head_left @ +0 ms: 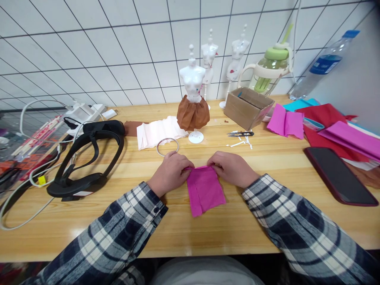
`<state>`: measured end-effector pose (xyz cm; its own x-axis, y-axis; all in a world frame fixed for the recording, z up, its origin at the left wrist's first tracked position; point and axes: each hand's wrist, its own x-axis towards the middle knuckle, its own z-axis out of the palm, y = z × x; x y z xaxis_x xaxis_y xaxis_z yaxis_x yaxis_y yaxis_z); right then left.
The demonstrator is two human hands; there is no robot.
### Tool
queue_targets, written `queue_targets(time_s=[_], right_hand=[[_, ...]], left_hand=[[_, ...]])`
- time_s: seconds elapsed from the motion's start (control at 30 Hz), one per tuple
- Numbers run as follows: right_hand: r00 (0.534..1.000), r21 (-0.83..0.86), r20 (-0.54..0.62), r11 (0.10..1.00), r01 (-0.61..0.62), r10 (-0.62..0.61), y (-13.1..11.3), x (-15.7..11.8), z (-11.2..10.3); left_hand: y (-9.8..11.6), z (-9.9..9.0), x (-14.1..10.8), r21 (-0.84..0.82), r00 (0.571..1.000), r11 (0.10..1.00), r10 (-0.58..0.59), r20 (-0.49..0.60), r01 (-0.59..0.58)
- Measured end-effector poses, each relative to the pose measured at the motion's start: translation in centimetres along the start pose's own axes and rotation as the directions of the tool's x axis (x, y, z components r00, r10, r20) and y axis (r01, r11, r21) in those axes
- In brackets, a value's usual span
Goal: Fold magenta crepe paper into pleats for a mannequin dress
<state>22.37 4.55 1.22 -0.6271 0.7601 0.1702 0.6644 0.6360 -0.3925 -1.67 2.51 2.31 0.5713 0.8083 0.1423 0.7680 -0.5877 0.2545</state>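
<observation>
- White tiles (148,47) back the wooden desk (133,233).
- On my feed, left hand (172,172) and right hand (233,170) have fingers (187,163) clamped on the cloth (206,192) by its upper corners.
- It sits between them, before the skirted mannequin (192,81).

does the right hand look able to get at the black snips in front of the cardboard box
Probably yes: the black snips lie just beyond the right hand, with only flat white scraps visible between them. It would likely have to release the magenta cloth first.
</observation>
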Motion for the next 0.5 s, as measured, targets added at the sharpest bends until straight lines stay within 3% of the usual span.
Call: queue_targets(time_s=[0.37,0.5], right_hand=[[0.991,-0.173,0.122,0.982,0.077,-0.056,-0.9,-0.2,-0.9],[0.985,-0.188,0.157,0.977,0.095,-0.066,-0.9,-0.3,-1.3]], left_hand=[[1.4,-1.1,-0.3,0.275,0.987,0.949,0.146,0.061,-0.157],[1.6,-1.6,-0.6,0.299,0.981,0.935,0.174,0.081,-0.19]])
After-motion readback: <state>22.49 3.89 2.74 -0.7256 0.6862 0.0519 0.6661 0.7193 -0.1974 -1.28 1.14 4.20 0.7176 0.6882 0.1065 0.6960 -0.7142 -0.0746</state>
